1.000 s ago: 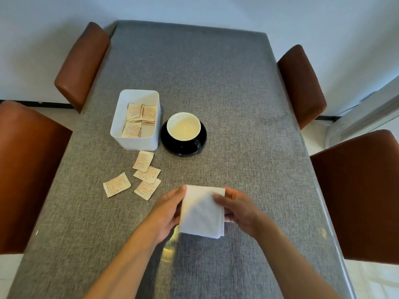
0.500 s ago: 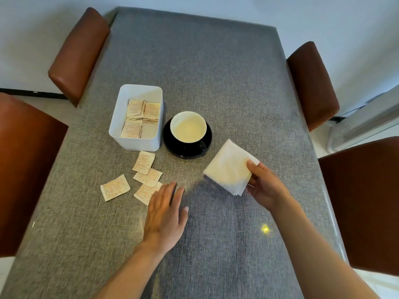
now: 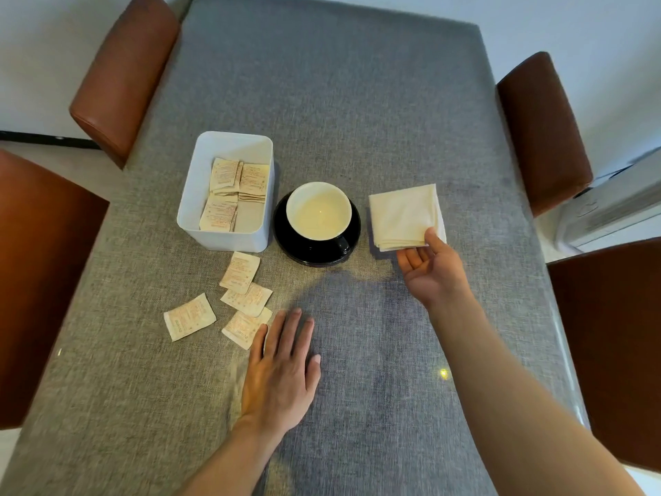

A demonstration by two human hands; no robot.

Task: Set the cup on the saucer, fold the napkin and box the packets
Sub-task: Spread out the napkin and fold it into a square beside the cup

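Observation:
A white cup (image 3: pixel 318 213) stands on the black saucer (image 3: pixel 286 243) at the table's middle. The folded white napkin (image 3: pixel 402 216) lies flat just right of the saucer. My right hand (image 3: pixel 432 275) is at its near right corner, thumb on the corner, fingers spread and free of it. Left of the saucer is the white box (image 3: pixel 225 239) with several packets inside. Several loose packets (image 3: pixel 240 272) lie on the cloth in front of the box. My left hand (image 3: pixel 280 374) rests flat and open, its index finger at the nearest packet (image 3: pixel 243 327).
The table is covered with grey cloth (image 3: pixel 357 119). Brown chairs stand at both sides: two on the left (image 3: pixel 121 73), two on the right (image 3: pixel 543 130). The right table edge runs close to my right forearm.
My right hand carried the folded napkin from in front of me to the spot right of the saucer and laid it flat. My left hand let go of it and dropped flat beside the loose packets.

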